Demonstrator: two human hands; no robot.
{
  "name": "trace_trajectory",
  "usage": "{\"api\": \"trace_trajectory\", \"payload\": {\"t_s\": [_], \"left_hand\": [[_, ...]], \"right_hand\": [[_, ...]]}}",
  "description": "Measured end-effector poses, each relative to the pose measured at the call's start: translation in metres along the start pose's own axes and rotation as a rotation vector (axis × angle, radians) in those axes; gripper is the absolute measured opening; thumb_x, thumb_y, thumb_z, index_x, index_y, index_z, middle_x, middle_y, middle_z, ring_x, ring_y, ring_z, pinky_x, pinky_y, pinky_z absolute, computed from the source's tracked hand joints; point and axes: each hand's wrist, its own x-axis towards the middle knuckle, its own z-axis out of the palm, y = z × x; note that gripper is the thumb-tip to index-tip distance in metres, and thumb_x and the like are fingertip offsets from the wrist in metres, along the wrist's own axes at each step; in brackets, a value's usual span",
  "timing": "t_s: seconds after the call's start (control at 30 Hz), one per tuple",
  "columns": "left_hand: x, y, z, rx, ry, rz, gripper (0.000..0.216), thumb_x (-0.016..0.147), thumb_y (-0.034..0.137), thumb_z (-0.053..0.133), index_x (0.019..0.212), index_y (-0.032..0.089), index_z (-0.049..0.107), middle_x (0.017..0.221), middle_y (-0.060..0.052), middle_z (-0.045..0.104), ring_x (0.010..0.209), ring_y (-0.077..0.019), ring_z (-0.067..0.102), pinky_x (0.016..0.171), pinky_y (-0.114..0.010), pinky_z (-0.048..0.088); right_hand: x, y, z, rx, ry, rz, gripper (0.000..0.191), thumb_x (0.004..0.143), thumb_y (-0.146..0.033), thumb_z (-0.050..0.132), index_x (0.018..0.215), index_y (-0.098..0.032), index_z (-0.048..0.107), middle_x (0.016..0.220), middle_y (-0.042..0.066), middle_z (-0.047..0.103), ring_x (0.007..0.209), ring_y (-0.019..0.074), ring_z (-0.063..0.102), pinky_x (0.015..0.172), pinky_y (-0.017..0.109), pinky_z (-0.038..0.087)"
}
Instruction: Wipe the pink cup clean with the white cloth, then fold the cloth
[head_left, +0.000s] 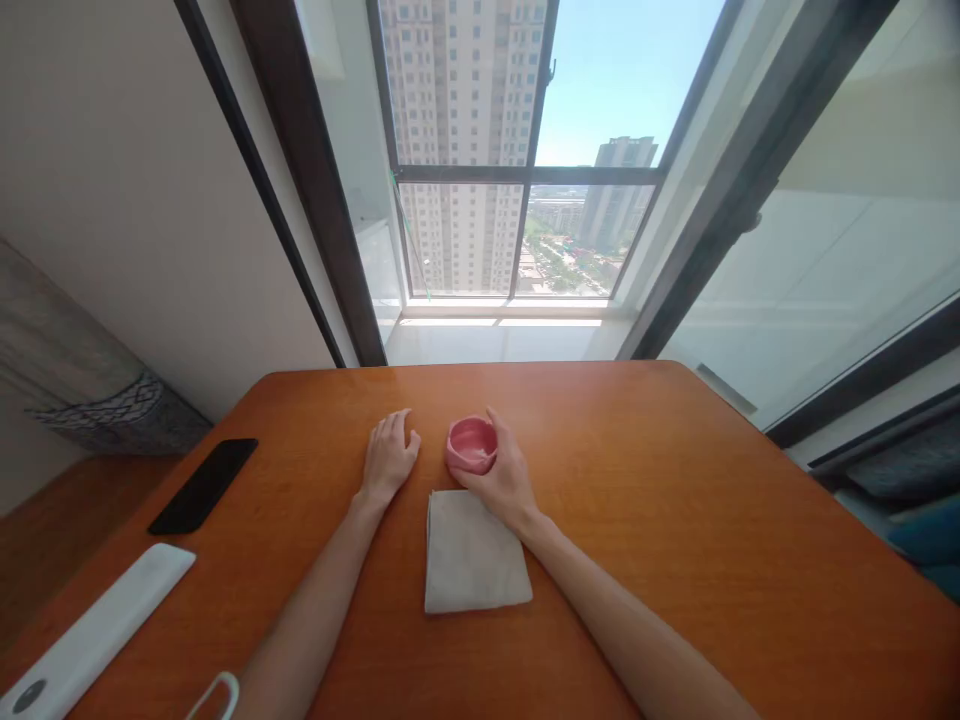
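A small pink bowl (471, 440) stands upright on the wooden table, just beyond a folded pale cloth (474, 560). My right hand (506, 475) grips the bowl from its right side, thumb at the near rim and fingers round the far side. To the left of the bowl, my left hand (390, 455) rests on the tabletop with nothing in it, its thumb apart from the fingers. The right wrist passes over the cloth's upper right corner. The bowl looks empty inside.
The orange-brown wooden table (637, 500) reaches to a window. Near its left edge lie a black phone-like slab (202, 487) and a long white object (97, 630) with a grey oval. A white loop (217, 690) shows beside my left forearm.
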Motion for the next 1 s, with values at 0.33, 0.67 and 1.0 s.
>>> {"api": "trace_trajectory", "payload": {"t_s": [0.33,0.67,1.0], "left_hand": [[0.002,-0.004,0.0,0.081,-0.036,0.043,0.04,0.1,0.028,0.052,0.139,0.02,0.063,0.141,-0.016,0.072,0.134,-0.0365,0.066,0.123,-0.055,0.05],[0.001,0.0,-0.001,0.117,-0.045,0.055,0.041,0.1,0.03,0.052,0.139,0.021,0.062,0.143,-0.016,0.071,0.136,-0.0373,0.064,0.122,-0.055,0.049],[0.002,-0.001,-0.001,0.127,-0.062,0.053,0.042,0.1,0.028,0.053,0.14,0.021,0.063,0.143,-0.016,0.071,0.135,-0.0371,0.065,0.122,-0.055,0.05]], "right_hand": [[0.034,0.066,-0.168,-0.382,0.447,0.225,0.125,0.068,-0.075,0.088,0.171,-0.022,0.04,0.155,0.021,0.063,0.13,0.0412,0.067,0.113,0.057,0.052],[0.028,0.121,-0.214,-0.53,0.456,0.351,0.132,0.065,-0.079,0.087,0.172,-0.02,0.037,0.151,0.023,0.064,0.129,0.0454,0.065,0.109,0.061,0.052],[0.0,0.057,-0.173,-0.609,0.342,0.034,0.119,0.093,-0.073,0.068,0.177,-0.007,0.015,0.183,0.03,0.019,0.172,0.0483,0.012,0.134,0.074,0.019]]}}
